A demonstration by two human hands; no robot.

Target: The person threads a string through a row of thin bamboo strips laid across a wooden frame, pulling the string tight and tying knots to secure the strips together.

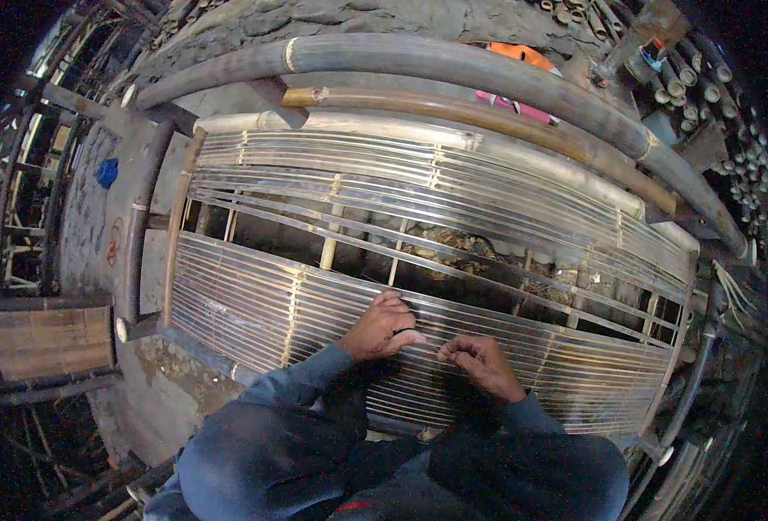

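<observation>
Grey ground (89, 252) is seen around a bamboo frame (181, 200) across which thin slats (245, 286) are laid, and over the near ones the left hand (380, 330) is held half-curled and the right hand (484, 363) pinched, presumably for fine fingerwork, any grasp being impossible to tell.

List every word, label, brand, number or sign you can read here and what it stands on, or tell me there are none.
No readable text anywhere.
Small pale mark on the left part of the slats: too small and blurred to read.
Red patch on the dark clothing: too blurred to tell whether it holds lettering.
Red looping shape on the grey ground: no letters can be made out.
</observation>
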